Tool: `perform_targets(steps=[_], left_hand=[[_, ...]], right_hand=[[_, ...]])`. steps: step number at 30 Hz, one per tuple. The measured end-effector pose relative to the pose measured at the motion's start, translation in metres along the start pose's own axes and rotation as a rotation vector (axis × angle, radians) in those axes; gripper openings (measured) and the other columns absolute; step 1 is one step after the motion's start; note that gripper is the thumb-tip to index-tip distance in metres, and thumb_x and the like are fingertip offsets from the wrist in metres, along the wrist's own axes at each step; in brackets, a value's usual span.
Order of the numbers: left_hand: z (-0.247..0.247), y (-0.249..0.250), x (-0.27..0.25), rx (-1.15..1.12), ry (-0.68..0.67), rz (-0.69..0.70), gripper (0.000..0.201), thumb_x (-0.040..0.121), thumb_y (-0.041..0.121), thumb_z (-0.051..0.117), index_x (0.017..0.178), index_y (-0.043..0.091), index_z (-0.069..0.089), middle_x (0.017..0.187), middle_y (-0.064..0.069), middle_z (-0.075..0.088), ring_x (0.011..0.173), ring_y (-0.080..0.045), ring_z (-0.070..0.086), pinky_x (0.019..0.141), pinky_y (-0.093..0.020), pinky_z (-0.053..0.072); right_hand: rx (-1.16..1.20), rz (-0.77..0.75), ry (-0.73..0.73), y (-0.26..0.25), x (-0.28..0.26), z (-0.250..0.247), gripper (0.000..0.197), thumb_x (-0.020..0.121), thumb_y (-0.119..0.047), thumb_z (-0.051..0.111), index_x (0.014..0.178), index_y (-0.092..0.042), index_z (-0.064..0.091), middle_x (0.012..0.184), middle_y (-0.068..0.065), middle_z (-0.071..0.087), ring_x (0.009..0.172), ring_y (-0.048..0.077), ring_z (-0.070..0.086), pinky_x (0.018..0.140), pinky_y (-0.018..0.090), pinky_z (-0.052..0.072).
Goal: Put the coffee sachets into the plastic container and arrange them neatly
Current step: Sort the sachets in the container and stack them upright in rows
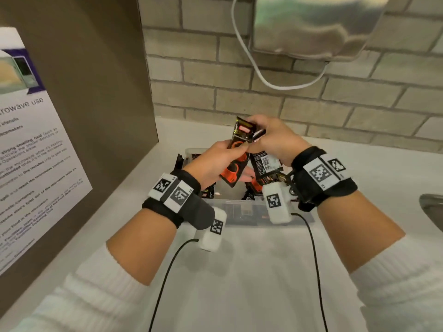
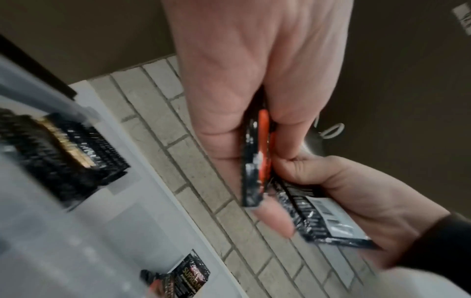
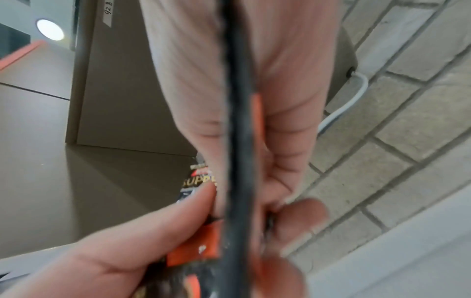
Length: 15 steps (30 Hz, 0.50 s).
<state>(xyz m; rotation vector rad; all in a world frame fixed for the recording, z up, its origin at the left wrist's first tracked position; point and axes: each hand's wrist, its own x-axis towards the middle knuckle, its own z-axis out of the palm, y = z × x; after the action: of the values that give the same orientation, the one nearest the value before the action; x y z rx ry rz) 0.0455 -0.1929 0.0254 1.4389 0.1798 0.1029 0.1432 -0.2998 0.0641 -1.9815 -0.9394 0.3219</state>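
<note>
Both hands are raised above the clear plastic container (image 1: 239, 204) on the white counter. My left hand (image 1: 215, 161) grips a black and orange coffee sachet (image 1: 236, 164), which the left wrist view shows edge-on as the sachet (image 2: 254, 161). My right hand (image 1: 271, 140) holds black sachets (image 1: 265, 162) with a barcode side showing, close against the left one. The right wrist view has a sachet edge (image 3: 239, 141) running down between the fingers. Several more sachets (image 1: 261, 183) lie loose inside the container, among them one sachet (image 2: 63, 153) by its wall.
A brown cabinet side (image 1: 100, 92) with a microwave notice (image 1: 31, 164) stands at the left. A brick wall (image 1: 311, 104) backs the counter, with a metal dispenser (image 1: 311, 25) and white cable (image 1: 275, 85) above. A sink edge (image 1: 431, 207) shows at the right.
</note>
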Motion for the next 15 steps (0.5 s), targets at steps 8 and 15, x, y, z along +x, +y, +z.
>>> perform_targets(steps=[8, 15], left_hand=[[-0.029, -0.022, -0.008, -0.180, 0.211, 0.048, 0.012, 0.094, 0.015, 0.052, 0.103, 0.017, 0.059, 0.092, -0.003, 0.068, 0.082, -0.017, 0.065, 0.065, -0.029, 0.053], [-0.036, -0.044, -0.015, -0.255, 0.082, -0.031, 0.029, 0.091, -0.003, 0.049, 0.118, 0.006, 0.054, 0.103, -0.012, 0.067, 0.094, -0.023, 0.067, 0.084, -0.039, 0.056]], right_hand=[[0.862, 0.119, 0.287, 0.031, -0.010, 0.049, 0.006, 0.089, -0.007, 0.059, 0.090, -0.012, 0.062, 0.087, 0.003, 0.064, 0.080, 0.017, 0.062, 0.078, 0.036, 0.053], [1.425, 0.163, 0.215, 0.035, -0.004, 0.080, 0.034, 0.096, -0.003, 0.030, 0.092, -0.020, 0.060, 0.064, -0.003, 0.048, 0.064, 0.011, 0.044, 0.062, 0.026, 0.038]])
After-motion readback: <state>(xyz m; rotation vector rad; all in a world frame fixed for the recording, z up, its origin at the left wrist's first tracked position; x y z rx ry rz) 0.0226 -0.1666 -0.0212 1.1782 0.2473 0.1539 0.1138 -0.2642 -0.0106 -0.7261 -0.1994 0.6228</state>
